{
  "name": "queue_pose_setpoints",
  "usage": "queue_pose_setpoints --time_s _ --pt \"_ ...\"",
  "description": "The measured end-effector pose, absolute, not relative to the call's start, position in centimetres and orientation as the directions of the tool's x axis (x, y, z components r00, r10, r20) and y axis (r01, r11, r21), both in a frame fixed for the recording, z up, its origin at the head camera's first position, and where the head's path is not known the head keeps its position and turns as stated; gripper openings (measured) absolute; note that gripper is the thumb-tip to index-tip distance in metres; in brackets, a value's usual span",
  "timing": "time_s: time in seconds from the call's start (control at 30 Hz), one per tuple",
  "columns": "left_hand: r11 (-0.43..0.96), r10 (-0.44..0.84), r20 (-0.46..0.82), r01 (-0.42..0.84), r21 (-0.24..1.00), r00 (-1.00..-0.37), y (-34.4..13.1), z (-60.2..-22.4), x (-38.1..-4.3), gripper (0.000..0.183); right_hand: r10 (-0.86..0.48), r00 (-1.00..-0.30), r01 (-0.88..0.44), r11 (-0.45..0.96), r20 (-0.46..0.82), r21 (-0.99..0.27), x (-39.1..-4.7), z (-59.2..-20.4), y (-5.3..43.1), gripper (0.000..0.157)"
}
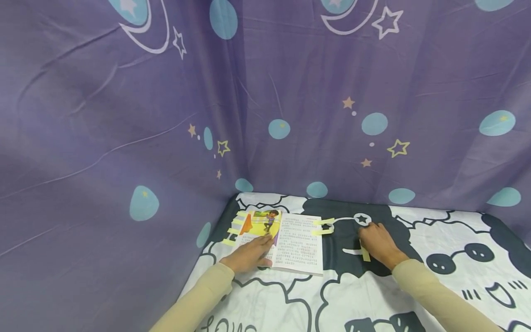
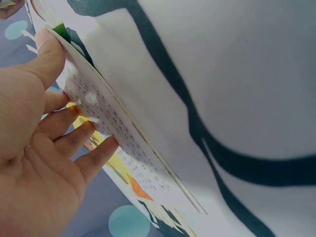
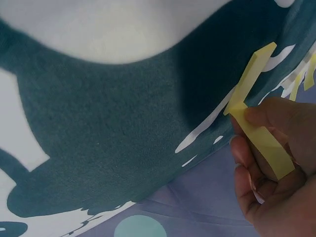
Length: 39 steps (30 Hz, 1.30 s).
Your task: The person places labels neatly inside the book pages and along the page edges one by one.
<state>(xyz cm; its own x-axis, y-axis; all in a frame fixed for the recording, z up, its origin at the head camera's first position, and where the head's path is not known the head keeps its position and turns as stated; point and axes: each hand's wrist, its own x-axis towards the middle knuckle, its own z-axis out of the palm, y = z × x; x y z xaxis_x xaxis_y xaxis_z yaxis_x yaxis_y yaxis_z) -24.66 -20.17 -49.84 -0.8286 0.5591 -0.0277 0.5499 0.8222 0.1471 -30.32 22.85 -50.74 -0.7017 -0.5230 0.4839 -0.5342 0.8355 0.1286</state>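
An open book (image 1: 299,246) lies on the cloth, with printed text and a colour picture on its left page. My left hand (image 1: 249,254) rests on that left page, fingers extended across the text and picture. In the left wrist view, the thumb of my left hand (image 2: 34,113) lies along the page near the edge of the book (image 2: 113,118). To the right of the book, my right hand (image 1: 379,244) pinches a yellow sticky note strip (image 3: 269,148) between thumb and fingers. A second yellow length (image 3: 254,74) angles away from the pinch.
Several yellow sticky strips (image 1: 235,230) stick out past the book's left edge, and others (image 1: 327,222) past its right edge. Beneath is a black-and-white cartoon-print cloth (image 1: 439,240). Purple curtains (image 1: 315,92) with moons and stars hang behind and at the left.
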Motion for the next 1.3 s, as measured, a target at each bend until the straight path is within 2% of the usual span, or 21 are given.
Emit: queue_pose_setpoints --time_s 0.53,0.8,1.3 --pt "0.815 0.566 -0.027 0.554 0.172 -0.824 -20.3 -49.6 -24.6 0.083 -0.511 -0.726 -0.567 0.824 0.460 0.021 -30.6 -50.5 23.5 0.027" --pt "0.812 0.570 -0.026 0.559 0.166 -0.821 -20.3 -49.6 -24.7 0.083 -0.471 -0.790 -0.529 0.847 0.392 -0.050 -30.9 -50.2 23.7 0.018" --pt "0.812 0.571 -0.021 0.562 0.158 -0.820 -20.2 -49.8 -24.7 0.083 -0.481 -0.772 -0.547 0.836 0.415 -0.048 -31.0 -50.3 23.9 0.022"
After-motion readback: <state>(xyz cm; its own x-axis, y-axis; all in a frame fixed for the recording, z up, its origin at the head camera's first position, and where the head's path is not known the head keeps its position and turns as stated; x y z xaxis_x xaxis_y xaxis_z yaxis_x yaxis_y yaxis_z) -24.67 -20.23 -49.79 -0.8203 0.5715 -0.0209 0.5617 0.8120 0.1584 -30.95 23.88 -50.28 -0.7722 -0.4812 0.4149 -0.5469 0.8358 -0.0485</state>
